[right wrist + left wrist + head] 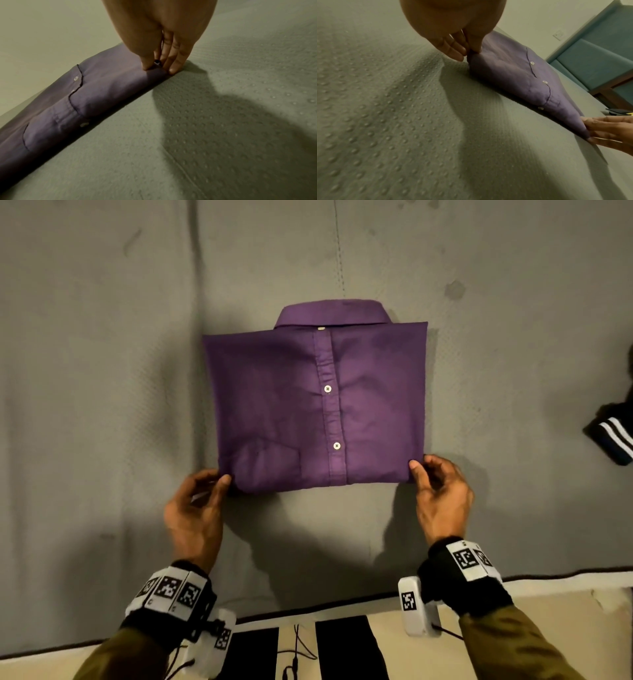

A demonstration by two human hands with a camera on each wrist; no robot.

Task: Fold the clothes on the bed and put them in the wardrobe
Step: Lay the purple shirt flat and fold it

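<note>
A purple button-up shirt [318,402] lies folded into a neat rectangle on the grey bed cover [102,371], collar at the far end and front placket up. My left hand [219,479] pinches its near left corner between thumb and fingers, which the left wrist view shows as the left hand [471,53] on the shirt [513,70]. My right hand [419,467] pinches the near right corner. In the right wrist view the right hand [157,68] has its thumb on top of the shirt [102,86] and its fingers at the edge.
A black garment with white stripes [613,433] lies at the right edge of the bed. The near edge of the bed [308,609] runs just behind my wrists. A teal padded headboard [590,60] stands beyond the shirt in the left wrist view.
</note>
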